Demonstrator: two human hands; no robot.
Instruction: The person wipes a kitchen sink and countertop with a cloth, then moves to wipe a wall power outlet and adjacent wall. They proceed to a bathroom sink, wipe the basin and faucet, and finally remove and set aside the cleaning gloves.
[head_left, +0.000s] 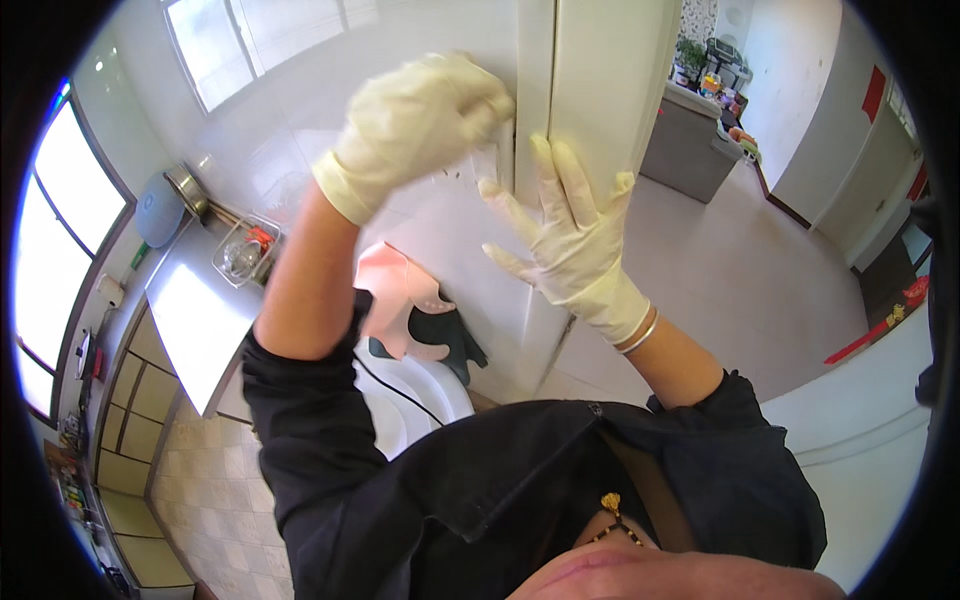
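Both my hands wear pale latex gloves. My left hand (427, 127) is curled and blurred against the tiled wall, beside the edge of a cream door frame (534, 90). Whether its fingers hold anything is hidden. Just below it, a white wall plate (486, 166) is partly covered. My right hand (574, 232) has its fingers spread, the longer fingertips at the frame's face, and nothing shows in it. A thin silver bracelet (642, 335) circles the right wrist.
Below my left forearm, a pink bib-like sheet (394, 296) and a dark green one (450, 337) hang above a white basin (442, 382). A metal counter (199, 300) at left bears a wire basket (244, 255). Beyond the frame stands a grey sofa (679, 146).
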